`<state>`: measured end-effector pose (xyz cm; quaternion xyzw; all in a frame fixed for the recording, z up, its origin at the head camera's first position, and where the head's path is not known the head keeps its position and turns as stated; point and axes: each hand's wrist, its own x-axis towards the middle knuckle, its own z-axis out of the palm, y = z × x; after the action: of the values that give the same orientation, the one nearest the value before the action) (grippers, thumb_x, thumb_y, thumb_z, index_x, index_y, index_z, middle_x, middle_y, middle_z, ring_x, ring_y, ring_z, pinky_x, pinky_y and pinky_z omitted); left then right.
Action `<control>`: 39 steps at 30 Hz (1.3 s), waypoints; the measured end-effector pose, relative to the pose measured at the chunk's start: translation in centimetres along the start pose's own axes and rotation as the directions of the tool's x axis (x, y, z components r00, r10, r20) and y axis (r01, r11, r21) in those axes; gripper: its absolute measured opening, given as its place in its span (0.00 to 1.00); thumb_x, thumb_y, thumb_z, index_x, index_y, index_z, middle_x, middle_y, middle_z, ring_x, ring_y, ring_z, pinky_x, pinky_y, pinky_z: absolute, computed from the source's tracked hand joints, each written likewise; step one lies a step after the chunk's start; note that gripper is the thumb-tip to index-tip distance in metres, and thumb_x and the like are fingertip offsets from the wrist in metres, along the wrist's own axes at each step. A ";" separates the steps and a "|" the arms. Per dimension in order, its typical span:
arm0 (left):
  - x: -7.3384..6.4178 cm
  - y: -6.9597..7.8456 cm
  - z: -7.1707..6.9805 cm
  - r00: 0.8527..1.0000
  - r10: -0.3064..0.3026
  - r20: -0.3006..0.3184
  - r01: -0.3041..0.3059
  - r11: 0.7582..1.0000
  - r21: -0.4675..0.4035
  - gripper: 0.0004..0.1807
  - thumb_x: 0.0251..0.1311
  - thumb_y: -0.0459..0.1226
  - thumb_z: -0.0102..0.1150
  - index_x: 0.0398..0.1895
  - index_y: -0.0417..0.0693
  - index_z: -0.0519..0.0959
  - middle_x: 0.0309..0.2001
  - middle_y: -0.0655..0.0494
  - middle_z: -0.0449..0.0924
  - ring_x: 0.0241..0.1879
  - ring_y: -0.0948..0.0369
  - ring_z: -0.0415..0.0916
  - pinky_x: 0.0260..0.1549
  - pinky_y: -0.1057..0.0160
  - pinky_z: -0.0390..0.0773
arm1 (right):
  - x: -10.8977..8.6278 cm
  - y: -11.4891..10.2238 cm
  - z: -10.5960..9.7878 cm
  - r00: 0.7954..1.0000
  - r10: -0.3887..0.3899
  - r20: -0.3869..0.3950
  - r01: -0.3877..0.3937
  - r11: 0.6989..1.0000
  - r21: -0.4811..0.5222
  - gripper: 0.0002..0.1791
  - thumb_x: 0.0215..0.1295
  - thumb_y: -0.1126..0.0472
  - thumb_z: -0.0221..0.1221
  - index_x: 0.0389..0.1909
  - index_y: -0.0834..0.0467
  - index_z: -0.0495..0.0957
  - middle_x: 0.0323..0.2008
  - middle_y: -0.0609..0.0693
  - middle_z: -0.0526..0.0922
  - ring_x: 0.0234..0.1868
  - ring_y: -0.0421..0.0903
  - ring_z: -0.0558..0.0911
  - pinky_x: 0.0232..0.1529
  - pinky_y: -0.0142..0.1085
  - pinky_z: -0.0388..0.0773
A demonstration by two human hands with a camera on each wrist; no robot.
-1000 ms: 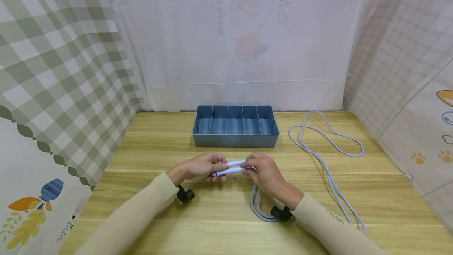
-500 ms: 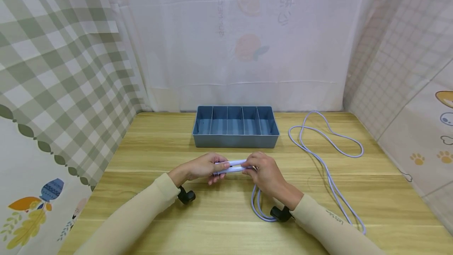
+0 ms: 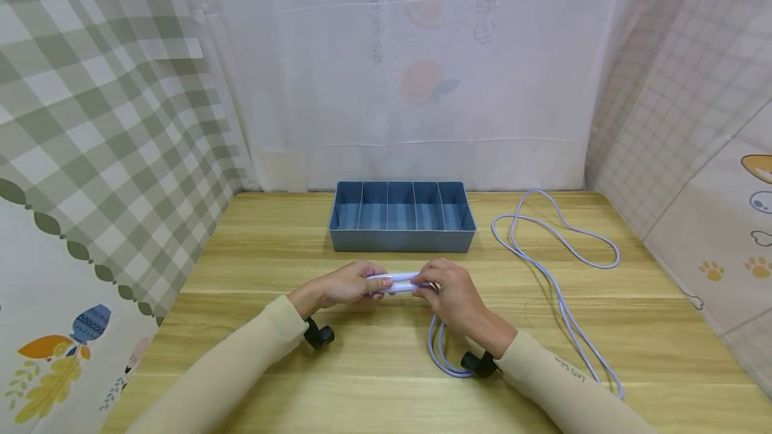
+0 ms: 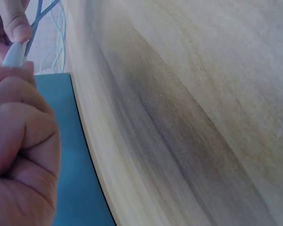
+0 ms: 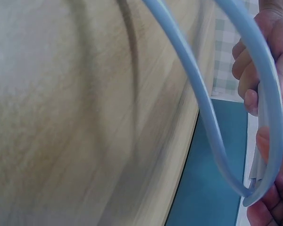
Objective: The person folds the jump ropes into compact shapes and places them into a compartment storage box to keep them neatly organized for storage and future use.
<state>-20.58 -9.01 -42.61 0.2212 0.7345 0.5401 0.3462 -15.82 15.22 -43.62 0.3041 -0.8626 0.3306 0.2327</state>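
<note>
A pale lilac jump rope is held at its two slim handles [image 3: 402, 277], which lie side by side between my hands. My left hand [image 3: 352, 283] grips their left ends, thumb on top, and its fingers are curled in the left wrist view. At the other end, my right hand [image 3: 447, 293] pinches the handles where the cord leaves them. In the right wrist view a loop of cord [image 5: 198, 84] hangs from that end. Both hands are above the table, and my fingers hide the handle tips.
A blue-grey tray [image 3: 403, 240] with several compartments stands behind my hands on the wooden table [image 3: 271, 233]. More cord [image 3: 557, 297] lies in loops on the right side. Cloth curtains [image 3: 392, 146] hang behind and on both sides.
My left fingers have moved over the handles' left ends, one of which stuck out a second ago. The handles now lie closer to level. My right hand has hardly moved.
</note>
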 end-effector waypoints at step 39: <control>-2.4 0.0 -1.9 0.998 0.043 0.038 -0.043 0.999 0.006 0.20 0.79 0.41 0.49 0.50 0.29 0.79 0.27 0.56 0.73 0.24 0.63 0.62 0.22 0.70 0.61 | -0.5 3.8 -5.4 0.750 0.409 0.520 -0.651 0.600 0.465 0.16 0.81 0.60 0.51 0.44 0.74 0.72 0.23 0.50 0.65 0.20 0.40 0.63 0.21 0.32 0.64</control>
<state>-20.41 -11.89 -41.63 0.2483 0.7249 0.5404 0.3475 -17.03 21.50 -41.95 0.1424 -0.7811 0.5880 -0.1546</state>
